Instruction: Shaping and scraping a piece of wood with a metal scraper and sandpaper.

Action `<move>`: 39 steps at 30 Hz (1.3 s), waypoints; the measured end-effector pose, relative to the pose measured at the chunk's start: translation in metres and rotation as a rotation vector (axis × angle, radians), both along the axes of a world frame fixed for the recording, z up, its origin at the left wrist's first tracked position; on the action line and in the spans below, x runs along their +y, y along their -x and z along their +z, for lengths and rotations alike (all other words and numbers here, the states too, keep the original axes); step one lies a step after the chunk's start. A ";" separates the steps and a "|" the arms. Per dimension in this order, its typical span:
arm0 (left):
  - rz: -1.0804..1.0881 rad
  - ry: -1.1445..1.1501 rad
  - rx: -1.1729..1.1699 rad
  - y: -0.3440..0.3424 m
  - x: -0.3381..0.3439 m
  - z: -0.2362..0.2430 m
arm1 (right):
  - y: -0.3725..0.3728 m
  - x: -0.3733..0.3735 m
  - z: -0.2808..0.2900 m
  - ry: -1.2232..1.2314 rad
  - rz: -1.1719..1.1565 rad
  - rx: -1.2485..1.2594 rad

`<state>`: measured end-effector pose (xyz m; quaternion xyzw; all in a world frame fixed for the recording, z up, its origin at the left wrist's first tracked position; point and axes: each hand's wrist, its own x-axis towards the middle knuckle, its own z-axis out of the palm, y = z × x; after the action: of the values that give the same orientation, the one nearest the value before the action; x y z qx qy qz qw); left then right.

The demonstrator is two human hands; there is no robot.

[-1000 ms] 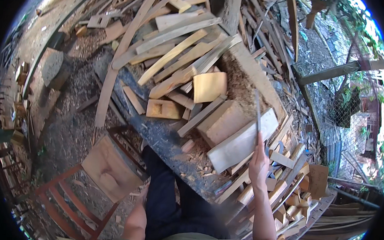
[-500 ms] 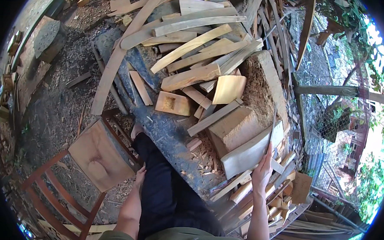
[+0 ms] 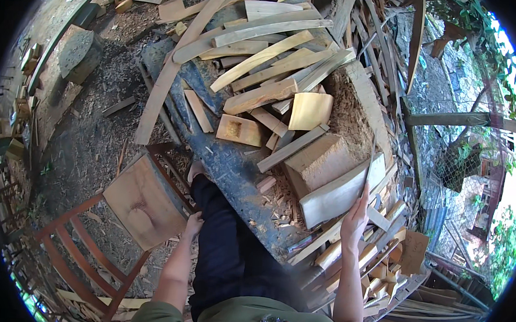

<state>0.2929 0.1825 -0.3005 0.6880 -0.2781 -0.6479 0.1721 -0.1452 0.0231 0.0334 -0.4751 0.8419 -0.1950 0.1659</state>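
Note:
My right hand (image 3: 355, 218) is closed around the lower end of a long, thin, narrow strip-like tool (image 3: 373, 152), seen nearly edge-on; its kind is unclear. The tool points away from me, across the right end of a pale, curved board (image 3: 341, 191). This board leans against a thick wooden block (image 3: 322, 164). My left hand (image 3: 194, 223) hangs low by my dark trouser leg (image 3: 219, 240), beside the near right corner of a wooden chair seat (image 3: 145, 202). Its fingers are curled, and whatever they may grip is hidden.
Curved wooden slats (image 3: 263, 62) lie heaped over the far half of the worn dark bench (image 3: 222, 171). A block with a square recess (image 3: 240, 130) rests near its middle. Offcuts (image 3: 380, 278) are piled at my right. Wood chips cover the ground (image 3: 89, 146) to the left.
The whole view has shifted slightly, so most things sit a little farther right. Both hands keep nearly the same places beside the chair and the curved board.

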 end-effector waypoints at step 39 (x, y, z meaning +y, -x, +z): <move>-0.746 0.655 -0.227 0.147 -0.199 0.241 | 0.006 0.006 -0.014 0.120 -0.105 0.058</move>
<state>0.1460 -0.0160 -0.0591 0.5180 -0.7103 -0.4650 0.1046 -0.1510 0.0289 0.0191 -0.4446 0.8569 -0.2398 0.1023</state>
